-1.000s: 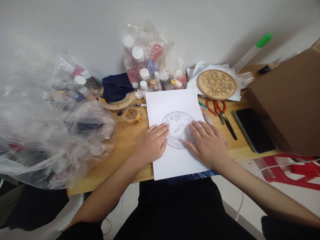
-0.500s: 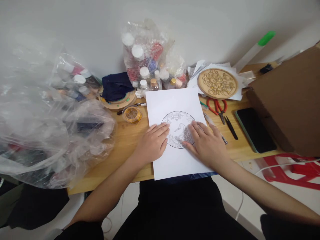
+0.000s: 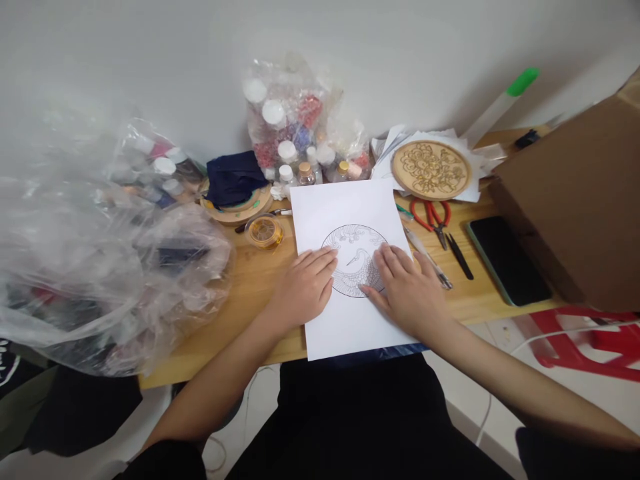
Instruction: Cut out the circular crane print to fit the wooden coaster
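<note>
A white sheet of paper (image 3: 345,333) lies on the wooden table in front of me, its lower edge reaching past the table's front. Printed on it is a round line drawing (image 3: 354,267) of a long-beaked bird with feathered wings. My left hand (image 3: 309,283) rests flat over the left rim of the circle, fingers extended. On the opposite side my right hand (image 3: 407,283) lies open on the paper, thumb spread toward the bird and fingers pointing up. Both palms cover parts of the drawing. Neither hand grasps anything.
Right of the paper lie pens (image 3: 427,257), red-handled pliers (image 3: 433,217), black tweezers (image 3: 459,257), a phone (image 3: 509,260) and a cardboard box (image 3: 575,200). Behind are bagged bottles (image 3: 287,127) and a wooden flower disc (image 3: 431,170). Leftward sit a gold wire spool (image 3: 264,231) and plastic bags (image 3: 100,267).
Both hands stay flat on the paper with almost no movement. The whole view has shifted slightly.
</note>
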### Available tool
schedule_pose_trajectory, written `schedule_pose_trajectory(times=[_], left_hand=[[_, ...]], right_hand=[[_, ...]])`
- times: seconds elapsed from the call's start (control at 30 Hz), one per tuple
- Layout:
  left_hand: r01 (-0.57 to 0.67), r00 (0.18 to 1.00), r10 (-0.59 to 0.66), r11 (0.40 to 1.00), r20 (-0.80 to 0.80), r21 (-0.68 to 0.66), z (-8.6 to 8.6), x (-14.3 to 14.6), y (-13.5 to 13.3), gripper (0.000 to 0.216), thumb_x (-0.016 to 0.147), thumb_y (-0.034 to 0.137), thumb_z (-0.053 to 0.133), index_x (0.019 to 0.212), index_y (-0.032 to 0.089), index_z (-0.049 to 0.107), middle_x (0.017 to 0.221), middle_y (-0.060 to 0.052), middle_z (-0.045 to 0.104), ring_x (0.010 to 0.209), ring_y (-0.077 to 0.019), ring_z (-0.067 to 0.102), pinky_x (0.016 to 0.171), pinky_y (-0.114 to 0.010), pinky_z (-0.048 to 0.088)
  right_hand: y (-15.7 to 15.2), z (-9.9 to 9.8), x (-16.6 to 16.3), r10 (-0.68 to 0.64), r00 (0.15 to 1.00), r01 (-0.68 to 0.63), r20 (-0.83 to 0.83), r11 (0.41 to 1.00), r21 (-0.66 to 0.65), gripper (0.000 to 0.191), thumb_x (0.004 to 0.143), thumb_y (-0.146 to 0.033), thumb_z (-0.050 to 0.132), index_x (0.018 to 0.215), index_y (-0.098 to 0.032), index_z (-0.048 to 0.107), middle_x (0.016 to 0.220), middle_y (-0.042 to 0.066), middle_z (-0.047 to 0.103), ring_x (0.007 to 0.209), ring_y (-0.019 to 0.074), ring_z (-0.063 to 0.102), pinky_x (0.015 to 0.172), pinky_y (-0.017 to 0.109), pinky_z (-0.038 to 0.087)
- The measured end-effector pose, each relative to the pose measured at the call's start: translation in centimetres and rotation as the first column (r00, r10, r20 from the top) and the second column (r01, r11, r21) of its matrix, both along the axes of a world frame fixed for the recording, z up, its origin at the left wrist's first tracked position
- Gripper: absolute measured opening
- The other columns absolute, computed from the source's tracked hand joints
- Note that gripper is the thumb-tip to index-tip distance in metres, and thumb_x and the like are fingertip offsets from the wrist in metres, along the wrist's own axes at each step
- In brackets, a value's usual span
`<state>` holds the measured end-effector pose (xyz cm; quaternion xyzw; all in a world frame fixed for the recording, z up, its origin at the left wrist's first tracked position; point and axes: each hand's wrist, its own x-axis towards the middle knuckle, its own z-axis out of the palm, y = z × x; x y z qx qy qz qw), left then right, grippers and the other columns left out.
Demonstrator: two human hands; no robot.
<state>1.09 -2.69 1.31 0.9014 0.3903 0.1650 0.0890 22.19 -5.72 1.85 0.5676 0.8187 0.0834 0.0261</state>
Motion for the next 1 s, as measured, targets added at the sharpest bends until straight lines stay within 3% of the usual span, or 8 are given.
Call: schedule_pose_trajectory(times=[0.2,0.37,0.47,0.67,1.0], left_hand=[[0.009,0.999,-0.009,1.0,-0.036,0.008,0.8,0.3,0.1,0.032,0.088,0.015,0.045,0.114,0.004,0.06,0.125,-0.016,0.062,0.12,-0.0264,0.054,0.103,-0.043,0.043],[-0.034,0.981,0.018,0.996,-0.195,-0.08,2.7,1.7,0.4,0.029,0.083,0.01,0.044,0.107,0.008,0.062,0.119,-0.017,0.063,0.113,-0.0289,0.057,0.096,-0.045,0.047],[-0.061,0.972,0.032,0.991,-0.234,-0.117,3.3,3.2,0.7,0.039,0.079,0.006,0.045,0.116,0.007,0.057,0.13,-0.02,0.056,0.124,-0.0317,0.048,0.102,-0.047,0.043],[-0.087,0.974,0.042,0.976,-0.221,-0.197,2.3,5.7,1.0,0.051,0.084,0.011,0.045,0.134,0.004,0.042,0.149,-0.022,0.034,0.14,-0.0337,0.027,0.113,-0.048,0.027],[-0.095,0.972,0.048,0.975,-0.228,-0.199,0.8,5.9,0.8,0.044,0.095,0.019,0.034,0.138,0.006,0.037,0.151,-0.021,0.03,0.142,-0.0341,0.022,0.112,-0.052,0.029]], right_hand=[[0.0,0.3,0.0,-0.009,0.999,0.009,-0.035,1.0,0.0,0.061,0.095,-0.05,0.035,0.131,-0.003,0.05,0.137,0.017,0.052,0.125,0.03,0.045,0.101,0.047,0.031],[0.1,0.6,-0.1,-0.018,0.998,0.016,-0.065,1.0,-0.026,0.06,0.094,-0.048,0.037,0.131,-0.003,0.05,0.138,0.018,0.051,0.125,0.0311,0.045,0.101,0.048,0.031],[0.0,0.7,-0.1,-0.023,0.995,0.02,-0.094,0.999,-0.025,0.058,0.093,-0.046,0.038,0.13,-0.003,0.051,0.137,0.019,0.051,0.124,0.0315,0.045,0.101,0.048,0.032],[0.0,0.5,-0.1,-0.015,0.991,0.016,-0.13,1.0,0.005,0.055,0.092,-0.042,0.041,0.127,-0.002,0.055,0.135,0.019,0.053,0.122,0.0318,0.048,0.101,0.048,0.032],[0.0,0.3,-0.1,-0.012,0.988,0.014,-0.152,1.0,0.007,0.055,0.092,-0.042,0.042,0.127,-0.002,0.055,0.135,0.019,0.053,0.122,0.0317,0.048,0.101,0.048,0.032]])
